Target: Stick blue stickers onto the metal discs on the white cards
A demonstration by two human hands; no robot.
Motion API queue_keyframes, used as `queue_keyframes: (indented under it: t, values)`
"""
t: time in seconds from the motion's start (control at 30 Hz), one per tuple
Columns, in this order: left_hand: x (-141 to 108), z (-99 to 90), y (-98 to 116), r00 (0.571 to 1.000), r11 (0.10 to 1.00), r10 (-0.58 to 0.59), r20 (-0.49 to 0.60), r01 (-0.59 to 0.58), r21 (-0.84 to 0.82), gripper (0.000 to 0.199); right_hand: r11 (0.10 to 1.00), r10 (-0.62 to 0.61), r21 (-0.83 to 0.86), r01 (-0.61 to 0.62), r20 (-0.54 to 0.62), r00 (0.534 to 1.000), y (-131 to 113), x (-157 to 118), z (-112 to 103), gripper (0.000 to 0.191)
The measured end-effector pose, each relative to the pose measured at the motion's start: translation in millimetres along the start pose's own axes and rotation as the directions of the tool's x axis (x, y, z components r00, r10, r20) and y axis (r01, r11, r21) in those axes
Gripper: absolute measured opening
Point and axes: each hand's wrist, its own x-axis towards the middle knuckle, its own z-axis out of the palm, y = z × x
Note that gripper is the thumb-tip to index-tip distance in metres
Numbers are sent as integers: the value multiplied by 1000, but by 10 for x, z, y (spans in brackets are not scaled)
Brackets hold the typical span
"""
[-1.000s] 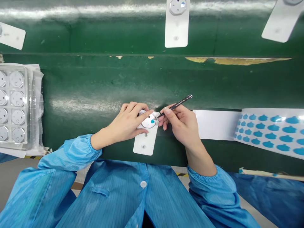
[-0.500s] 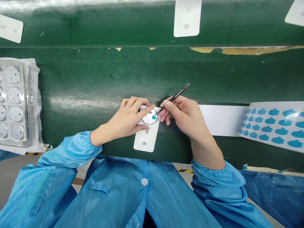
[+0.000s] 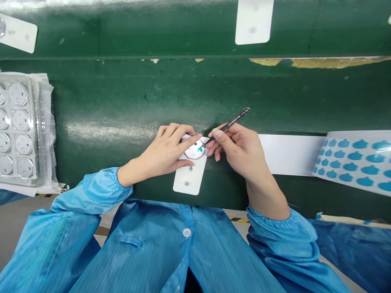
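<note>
A round silver-white disc (image 3: 193,151) lies on the upper part of a white card (image 3: 190,179) near the table's front edge. Thumb and fingers of my left hand (image 3: 167,148) curve round the disc and hold it against the card, hiding its left side. My right hand (image 3: 236,146) pinches black tweezers (image 3: 231,122), their tip pointing down and left at the disc. Under that tip sits a small blue sticker (image 3: 200,149) on the disc's right part; the tip covers some of it, and whether it lies fully flat I cannot tell.
On the left stands a clear plastic tray (image 3: 37,134) holding several similar discs. A white sheet with blue stickers (image 3: 354,156) curls up at the right. Beyond the table's chipped edge, a green strip (image 3: 152,30) carries white cards (image 3: 254,22).
The far green strip has slid right with its cards. The tweezers' tip has stayed on the blue sticker, which now looks smaller and partly covered. Both hands have hardly moved.
</note>
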Motion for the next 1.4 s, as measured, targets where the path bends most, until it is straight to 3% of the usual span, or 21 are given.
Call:
queue_keyframes:
  t: [0.2,0.3,0.4,0.5,0.6,0.67,0.73,0.8,0.87,0.93,1.0,1.13,1.4]
  values:
    - [-5,-29,102,994,994,-110,-19,110,8,73,996,-69,-53,70,15,998,82,-41,-31,42]
    - [9,-40,189,988,988,-153,-23,154,20,75,968,-170,-176,177,57,984,129,-96,-61,34]
    - [34,-54,221,985,985,-173,14,172,29,76,918,-292,-284,276,-16,956,143,-139,-60,29]
    - [52,-76,159,983,983,-180,45,182,-24,70,879,-428,-294,376,-134,894,125,-139,-29,27]
    - [56,-105,48,988,959,-150,38,154,-236,54,812,-558,-310,495,-162,814,116,-118,-4,23]
    - [55,-123,-16,989,906,-149,5,138,-401,48,748,-624,-410,522,-167,763,124,-118,-1,24]
    - [54,-137,-58,986,887,-161,-39,127,-443,45,709,-650,-499,498,-190,736,133,-135,-2,28]
    - [51,-141,-81,983,929,-169,-66,137,-343,45,765,-594,-461,450,-235,769,126,-162,8,32]
    - [43,-137,-94,987,969,-150,-49,136,-208,47,876,-455,-302,377,-252,854,103,-181,34,32]
    - [32,-128,-102,992,984,-127,-17,124,-132,52,942,-328,-139,304,-205,922,80,-180,69,30]
    - [24,-120,-107,994,989,-110,-1,109,-103,54,966,-256,-55,251,-129,958,76,-163,97,29]
    - [23,-116,-108,993,989,-117,0,116,-92,54,979,-191,-89,185,-63,980,128,-130,107,30]
    - [32,-125,-99,993,989,-116,4,115,-95,51,956,-241,-186,227,-55,969,163,-146,92,25]
